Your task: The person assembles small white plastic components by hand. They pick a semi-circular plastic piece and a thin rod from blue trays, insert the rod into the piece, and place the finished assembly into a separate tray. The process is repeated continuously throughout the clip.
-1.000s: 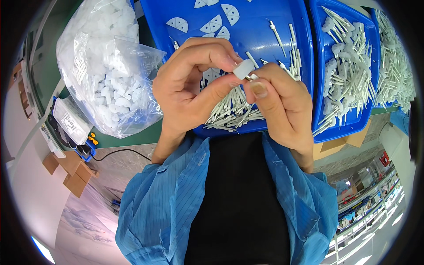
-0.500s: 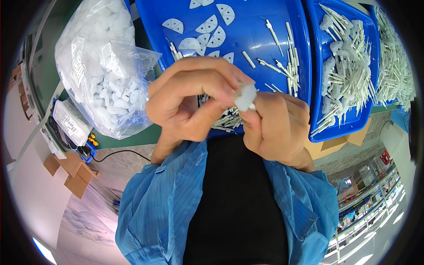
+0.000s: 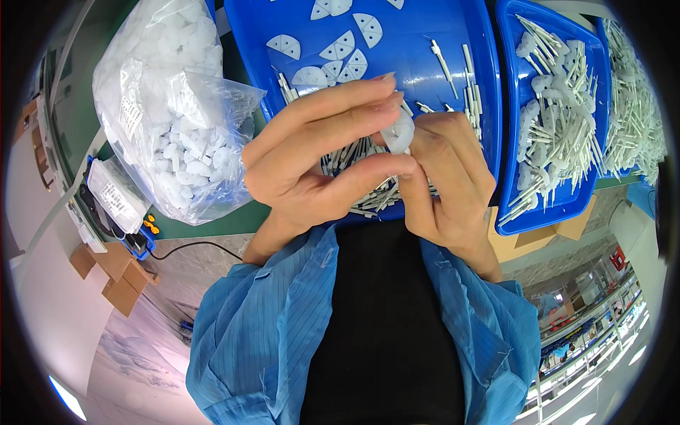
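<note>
A small translucent white plastic piece with a rounded edge sits between my hands, above the near part of the blue tray. My right hand is closed on it, fingers curled and thumb tucked beneath; its grip partly hides the piece. My left hand is open around the piece's left side, fingers stretched out above it and thumb reaching below to my right thumb. Whether a left fingertip touches the piece I cannot tell. Under my hands lie several white rods with thin metal ends.
Flat white fan-shaped plates lie in the far part of the tray. A clear bag of white pieces stands at left. At right, a second blue tray holds rods with white pieces; further rods are heaped beyond.
My left fingers have straightened and spread from their pinch on the white piece. The piece has turned to show its rounded side, and my right hand still grips it.
</note>
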Tool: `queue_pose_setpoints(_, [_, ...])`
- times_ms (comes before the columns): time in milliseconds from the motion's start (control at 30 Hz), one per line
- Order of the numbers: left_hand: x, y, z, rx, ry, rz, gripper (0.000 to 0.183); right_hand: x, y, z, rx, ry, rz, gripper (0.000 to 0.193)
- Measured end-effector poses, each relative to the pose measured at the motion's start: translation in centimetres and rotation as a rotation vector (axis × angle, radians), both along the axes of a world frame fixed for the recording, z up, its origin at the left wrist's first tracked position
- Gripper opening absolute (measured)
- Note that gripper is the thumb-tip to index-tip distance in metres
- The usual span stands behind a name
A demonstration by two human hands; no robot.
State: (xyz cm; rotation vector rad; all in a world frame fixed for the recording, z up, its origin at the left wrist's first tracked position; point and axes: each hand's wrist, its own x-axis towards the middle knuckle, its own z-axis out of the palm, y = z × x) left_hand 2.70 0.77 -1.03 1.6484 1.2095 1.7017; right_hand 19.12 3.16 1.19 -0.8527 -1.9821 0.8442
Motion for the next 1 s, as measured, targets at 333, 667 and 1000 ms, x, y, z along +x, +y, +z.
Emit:
queue_pose_setpoints(333, [-1.5,0.3,0.9,-0.012,0.122,-0.145,0.044,0.0,0.0,-0.4,0.066,-0.019,-0.015,0.027])
queue_pose_setpoints(667, [-0.6,-0.3,2.4,-0.220,0.023,-0.073,0.043,-0.1,0.2,0.0,0.097,-0.067,-0.036,0.025])
queue_pose_setpoints(1000, [-1.3,-0.5,1.3,0.069,0.152,-0.213,0.031,0.9,1.1,0.4,-0.669,0.418,0.211,0.016])
